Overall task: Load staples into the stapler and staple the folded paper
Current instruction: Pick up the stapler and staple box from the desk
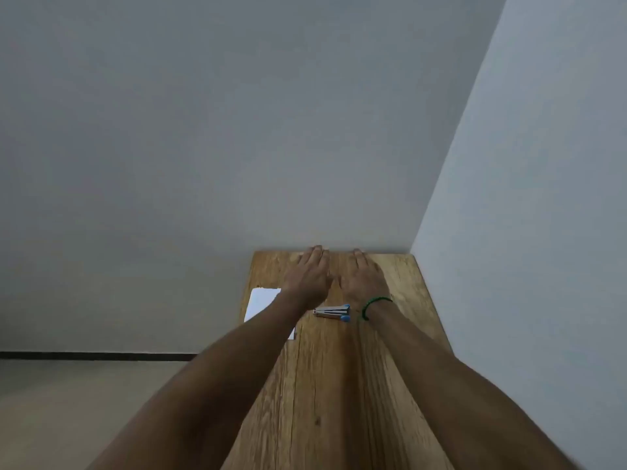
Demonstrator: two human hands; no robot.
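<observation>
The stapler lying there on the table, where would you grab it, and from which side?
Grip the stapler across its long metal body, coming from above. It lies flat and crosswise, blue end toward the right hand, so its long sides are exposed. That hand rests flat nearest it.

A wooden table (390, 368) fills a corner between 2 plain grey walls (203, 130); the floor (68, 401) looks beige.

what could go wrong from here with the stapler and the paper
The left forearm lies over the paper, which sits at the table's left edge, so pulling the arm back could drag it off. The stapler lies just behind both flat, empty hands (left hand, right hand), where a wrist could knock it. No staples are visible.
</observation>
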